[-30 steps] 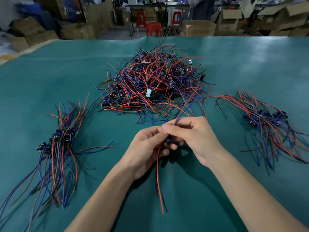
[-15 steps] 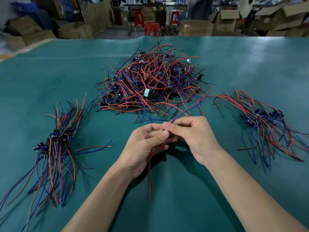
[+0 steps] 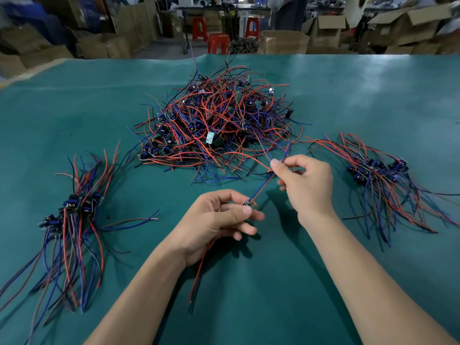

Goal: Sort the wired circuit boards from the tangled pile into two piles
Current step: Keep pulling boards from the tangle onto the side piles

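Observation:
A tangled pile (image 3: 216, 125) of small circuit boards with red, blue and black wires lies in the middle of the green table (image 3: 361, 100). A sorted pile (image 3: 72, 220) lies at the left, another sorted pile (image 3: 378, 170) at the right. My left hand (image 3: 216, 220) pinches one small circuit board (image 3: 248, 207) at its fingertips, and a red wire hangs below that hand. My right hand (image 3: 306, 183) pinches this board's blue and red wires (image 3: 261, 191), stretched taut between the two hands; their far ends run toward the tangled pile.
Beyond the table's far edge stand cardboard boxes (image 3: 283, 42), red stools (image 3: 218, 42) and a person's legs (image 3: 286, 13). Bare green mat lies in front of my forearms.
My hands were together over the board. The right hand has moved up and to the right, sliding along the blue and red wires and stretching them out. The left hand keeps hold of the board.

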Motion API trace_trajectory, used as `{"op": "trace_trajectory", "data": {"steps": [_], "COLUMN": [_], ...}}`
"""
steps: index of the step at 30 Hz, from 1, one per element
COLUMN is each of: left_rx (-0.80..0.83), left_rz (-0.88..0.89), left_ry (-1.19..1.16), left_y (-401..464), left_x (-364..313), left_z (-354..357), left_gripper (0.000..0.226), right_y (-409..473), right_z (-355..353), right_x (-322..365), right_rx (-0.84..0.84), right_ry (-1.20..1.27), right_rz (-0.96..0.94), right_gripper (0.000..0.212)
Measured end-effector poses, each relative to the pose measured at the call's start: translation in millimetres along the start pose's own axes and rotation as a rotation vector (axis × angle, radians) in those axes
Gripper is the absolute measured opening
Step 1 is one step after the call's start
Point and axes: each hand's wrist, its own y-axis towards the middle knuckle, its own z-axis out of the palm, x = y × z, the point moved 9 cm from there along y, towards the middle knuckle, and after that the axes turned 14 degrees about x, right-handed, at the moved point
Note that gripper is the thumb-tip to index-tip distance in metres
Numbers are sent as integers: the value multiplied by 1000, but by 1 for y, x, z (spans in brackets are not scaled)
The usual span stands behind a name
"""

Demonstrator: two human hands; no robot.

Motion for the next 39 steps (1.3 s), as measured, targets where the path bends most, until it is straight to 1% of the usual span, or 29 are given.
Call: {"op": "trace_trajectory", "data": {"steps": [3,5,6,12,16,18,21,24,26,27,28,29,30,32,33,34,35,36,39], "left_rx": [13,22,29,53,60,52,37,-5,-78,-127,-176,-221,-260,-303,-305,-303,-305,-306,-281], "left_rz": [-9,-16,-23,-26,-18,-35,-61,-36,-3,18,44,73,102,149,167,183,196,204,203], "left_ry": [49,73,84,101,114,126,156,158,140,116,84,49,15,-28,-33,-29,-23,-20,-30], "left_y": [0,0,-1,1,2,2,2,2,1,1,0,0,-1,-2,-2,-2,-2,-2,-2], "left_x": [-1,-3,-3,-3,-2,0,4,2,-1,-2,-4,-5,-6,-7,-7,-8,-9,-10,-10], "left_z": [2,3,4,6,7,6,4,3,-1,-5,-8,-12,-14,-17,-17,-17,-18,-20,-21], "left_gripper": [27,30,30,18,19,18,21,17,26,30,32,33,32,32,31,29,26,22,21], "right_y": [1,-2,-3,1,2,0,-3,-4,-4,-3,-4,-4,-5,-10,-15,-22,-27,-29,-27], "right_z": [-11,-12,-13,-14,-12,-11,-7,-5,-2,1,6,12,20,42,57,69,77,78,70], "right_x": [12,18,18,0,-17,-23,-28,-34,-36,-37,-36,-33,-28,-10,0,7,11,12,12], "right_rx": [-58,-79,-83,-59,-51,-45,-44,-76,-67,-36,20,98,191,384,484,562,604,608,574], "right_ry": [-223,-272,-245,121,436,534,645,765,907,953,943,860,702,300,147,55,18,1,40], "right_rz": [-129,-195,-199,-52,157,244,324,376,380,385,394,389,354,173,71,-6,-46,-65,-94], "right_gripper": [22,20,18,24,28,30,30,34,40,45,51,53,52,43,39,34,30,29,20]}}
